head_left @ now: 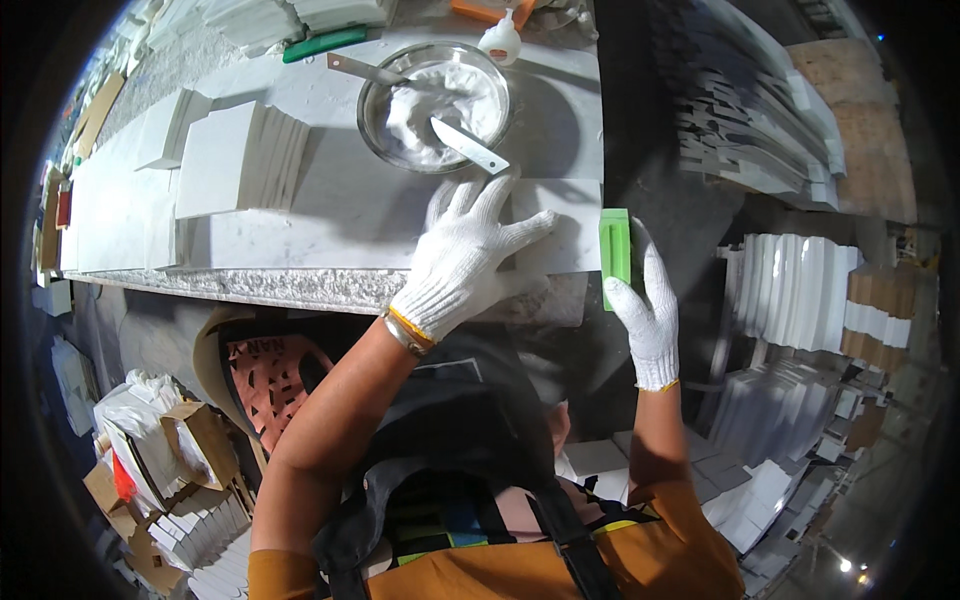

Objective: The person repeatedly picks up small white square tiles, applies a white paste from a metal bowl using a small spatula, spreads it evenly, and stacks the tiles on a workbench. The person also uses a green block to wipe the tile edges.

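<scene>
My left hand (465, 250), in a white knit glove, lies with fingers spread on a white square tile (565, 240) at the table's right corner. In my right hand (647, 325), also gloved, is a bright green oblong block (615, 250) with a long recess, like a sanding block. It is upright against the tile's right edge, the thumb on its near end. Just beyond my left fingers stands a steel bowl (368, 135) of white paste (425, 105). Two flat metal blades rest in it: a putty knife (365, 69) at left and another (470, 147) nearer my fingers.
Stacked white tiles (230, 160) stand on the white-topped table (130, 220) to the left. A white squeeze bottle (501, 40) and a green bar (325, 44) lie beyond. Tile stacks (790, 290) fill the right side; cardboard boxes (200, 445) sit at lower left.
</scene>
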The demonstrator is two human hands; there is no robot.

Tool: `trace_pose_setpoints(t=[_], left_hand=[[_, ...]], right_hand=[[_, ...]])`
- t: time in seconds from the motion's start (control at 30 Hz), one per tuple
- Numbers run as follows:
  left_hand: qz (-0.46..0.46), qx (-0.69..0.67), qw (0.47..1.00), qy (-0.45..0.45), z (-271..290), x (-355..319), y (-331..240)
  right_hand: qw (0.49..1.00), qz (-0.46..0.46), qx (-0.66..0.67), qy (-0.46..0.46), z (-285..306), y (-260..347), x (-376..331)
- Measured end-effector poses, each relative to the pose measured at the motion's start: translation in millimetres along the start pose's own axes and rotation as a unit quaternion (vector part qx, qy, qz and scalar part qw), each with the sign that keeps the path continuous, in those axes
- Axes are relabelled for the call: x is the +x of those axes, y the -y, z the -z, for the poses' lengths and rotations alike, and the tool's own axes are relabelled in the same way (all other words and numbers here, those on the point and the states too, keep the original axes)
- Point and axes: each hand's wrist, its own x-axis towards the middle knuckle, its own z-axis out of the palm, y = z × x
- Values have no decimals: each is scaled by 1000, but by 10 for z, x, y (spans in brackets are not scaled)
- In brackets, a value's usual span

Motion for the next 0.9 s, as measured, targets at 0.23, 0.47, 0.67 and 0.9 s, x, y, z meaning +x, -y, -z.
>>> trace_pose_setpoints(t=[0.23,0.47,0.67,0.9], left_hand=[[-22,-46,999,-11,-30,121,16],[-20,-21,1000,-7,-23,123,9],[-20,-22,1000,2,-11,118,13],[-30,-17,999,-6,-4,130,1]], right_hand=[[993,-78,82,-36,1,-195,308],[998,-40,14,-37,23,-135,-5],[994,-74,66,-43,-22,-182,210],[960,163,-225,-41,27,-181,145]])
